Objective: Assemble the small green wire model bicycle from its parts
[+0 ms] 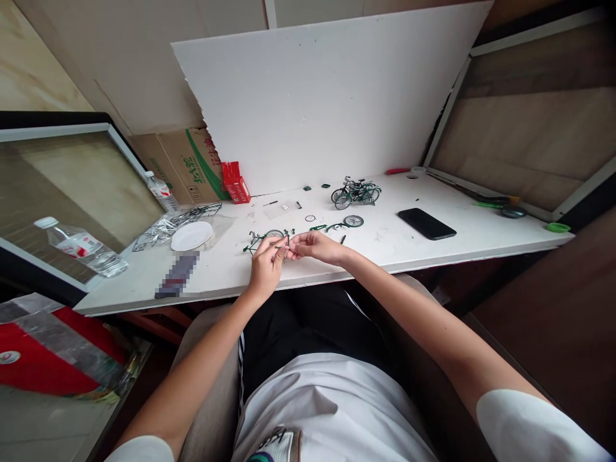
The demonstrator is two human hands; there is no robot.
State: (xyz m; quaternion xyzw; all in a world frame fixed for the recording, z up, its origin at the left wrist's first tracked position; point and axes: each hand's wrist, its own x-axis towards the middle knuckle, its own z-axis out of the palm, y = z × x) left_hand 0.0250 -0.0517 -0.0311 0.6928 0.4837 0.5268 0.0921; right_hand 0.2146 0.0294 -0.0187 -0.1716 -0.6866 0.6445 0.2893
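Note:
My left hand (267,264) and my right hand (315,248) meet above the front edge of the white table (375,250). Both are closed, their fingertips pinching a small dark green part (287,241) between them. Just behind my left hand lies a green miniature bicycle frame (252,246) beside a spoked wheel (274,234). Behind my right hand are a green curved part (333,226) and another spoked wheel (353,221). Farther back, assembled miniature bicycles (356,192) stand close together. A thin black ring (310,218) rests on the tabletop.
A black phone (426,223) lies to the right. On the left are a white plate (191,236), a water bottle (81,247), another bottle (161,191) and clear plastic packaging (163,230). A red box (235,183) stands by a cardboard box (185,165). A white board (327,96) rises behind.

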